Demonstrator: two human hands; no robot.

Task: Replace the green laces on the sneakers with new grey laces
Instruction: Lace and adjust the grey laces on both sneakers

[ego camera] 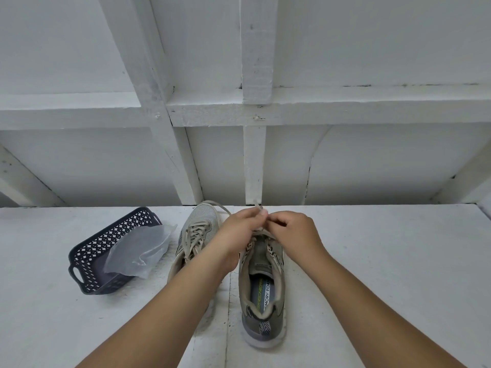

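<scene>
Two grey-olive sneakers stand side by side on the white table, toes pointing away from me. The left sneaker (pixel 198 232) is laced with a pale grey lace. The right sneaker (pixel 261 293) has open eyelets along most of its tongue. Above its toe end, my left hand (pixel 239 232) and my right hand (pixel 292 232) meet, and both pinch a pale grey lace (pixel 259 207) whose tip sticks up between the fingertips. A loop of that lace (pixel 220 207) arcs over the left sneaker's toe. The lowest eyelets are hidden by my hands.
A dark blue perforated plastic basket (pixel 87 251) sits at the left, with a crumpled clear plastic bag (pixel 140 248) spilling over its right edge. A white wooden wall with beams rises right behind the table (pixel 385 261).
</scene>
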